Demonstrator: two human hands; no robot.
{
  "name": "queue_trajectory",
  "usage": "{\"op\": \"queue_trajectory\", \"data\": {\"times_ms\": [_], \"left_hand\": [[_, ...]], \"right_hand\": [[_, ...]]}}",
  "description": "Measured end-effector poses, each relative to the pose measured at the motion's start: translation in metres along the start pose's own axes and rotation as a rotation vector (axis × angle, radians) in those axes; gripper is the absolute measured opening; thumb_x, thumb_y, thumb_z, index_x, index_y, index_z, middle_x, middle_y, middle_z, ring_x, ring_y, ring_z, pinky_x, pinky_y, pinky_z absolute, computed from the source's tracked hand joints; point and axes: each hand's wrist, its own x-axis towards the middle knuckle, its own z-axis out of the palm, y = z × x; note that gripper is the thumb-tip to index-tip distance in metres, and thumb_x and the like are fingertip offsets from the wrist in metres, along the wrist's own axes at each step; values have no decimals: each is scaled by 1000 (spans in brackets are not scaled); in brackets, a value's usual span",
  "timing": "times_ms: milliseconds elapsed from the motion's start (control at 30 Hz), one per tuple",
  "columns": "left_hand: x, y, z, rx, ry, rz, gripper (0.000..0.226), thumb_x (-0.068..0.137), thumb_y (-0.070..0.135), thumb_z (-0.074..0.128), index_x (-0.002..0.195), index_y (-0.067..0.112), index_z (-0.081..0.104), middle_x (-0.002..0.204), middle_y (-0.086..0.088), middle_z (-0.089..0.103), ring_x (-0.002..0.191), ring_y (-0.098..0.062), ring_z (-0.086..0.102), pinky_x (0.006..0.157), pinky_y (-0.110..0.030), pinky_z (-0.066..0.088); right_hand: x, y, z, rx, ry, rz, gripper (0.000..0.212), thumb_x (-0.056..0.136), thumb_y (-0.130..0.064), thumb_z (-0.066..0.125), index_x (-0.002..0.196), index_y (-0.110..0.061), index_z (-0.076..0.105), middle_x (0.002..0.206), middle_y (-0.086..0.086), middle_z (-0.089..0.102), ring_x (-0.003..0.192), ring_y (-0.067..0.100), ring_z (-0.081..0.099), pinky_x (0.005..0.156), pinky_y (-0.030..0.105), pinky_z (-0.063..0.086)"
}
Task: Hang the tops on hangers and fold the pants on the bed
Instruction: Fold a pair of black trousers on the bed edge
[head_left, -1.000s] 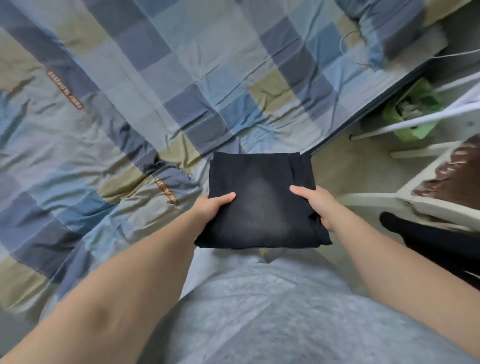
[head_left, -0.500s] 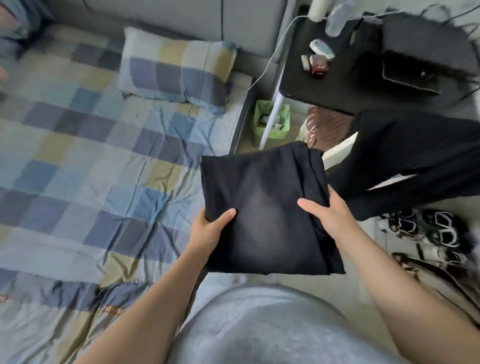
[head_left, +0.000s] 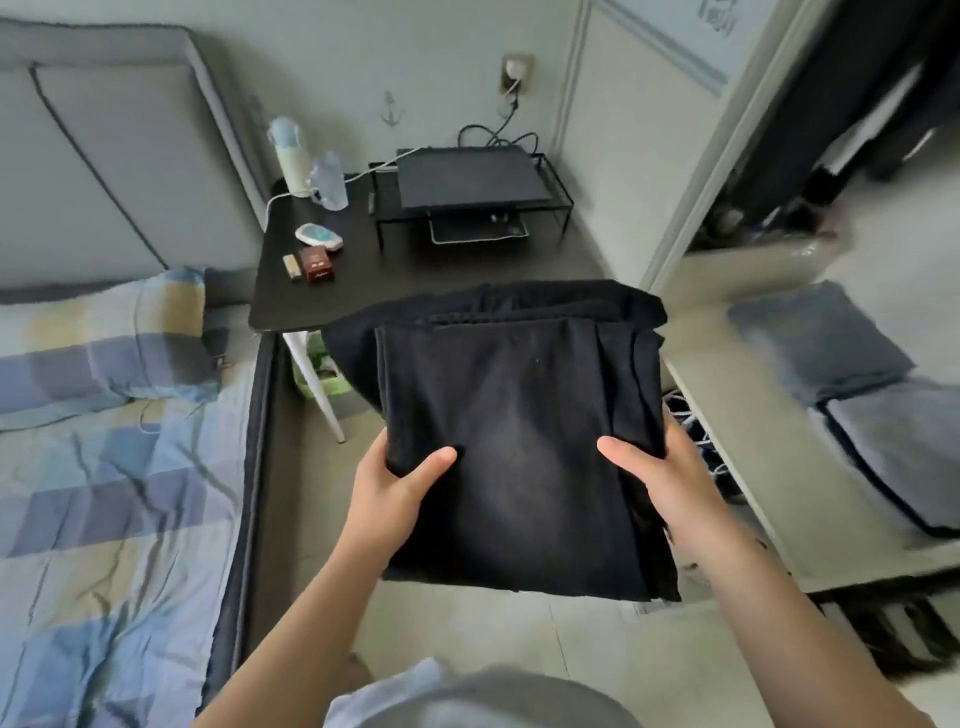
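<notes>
The left hand (head_left: 395, 491) and right hand (head_left: 670, 483) grip the sides of the folded pants (head_left: 519, 426). The pants are in the air, past the right edge of the bed (head_left: 104, 519). The left hand is nearer the bed.

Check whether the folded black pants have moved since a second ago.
Yes. The folded black pants moved right, from over the bed edge to over the floor beside it, near the black desk.
</notes>
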Motion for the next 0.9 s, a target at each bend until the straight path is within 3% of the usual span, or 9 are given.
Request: {"op": "queue_trajectory", "data": {"times_ms": [133,333,533,700,900], "left_hand": [[29,33,74,44,-156,68,40,72,50,83,108,50,67,109,19,74,99,1,69,75,-9,53],[86,66,177,109,-354,98,43,69,51,85,108,44,68,109,14,75,101,-5,71,86,-30,55],[164,85,281,248,-516,138,49,64,55,83,108,38,68,104,17,75,97,-5,71,89,-37,57],[238,100,382,458,-650,165,47,68,56,81,109,40,64,99,20,72,98,-10,69,88,-40,56],[313,99,501,585,-875,119,57,79,43,81,130,26,59,109,12,67,102,-16,66,91,-36,52]], "right_hand": [[3,3,-69,80,128,-22,55,67,-41,82,119,-48,64,118,-11,72,107,12,71,88,38,55],[18,12,-147,183,308,-32,57,70,-38,82,122,-49,62,119,-13,72,105,10,71,76,25,59],[63,24,-207,258,524,-57,53,73,-30,81,115,-57,64,118,-17,72,102,6,71,71,18,58],[113,35,-256,342,724,-31,58,64,-41,85,116,-55,64,119,-17,71,103,7,71,71,20,59],[171,47,-309,451,941,71,58,61,-41,86,115,-48,67,113,-9,74,98,16,74,68,24,60]]}}
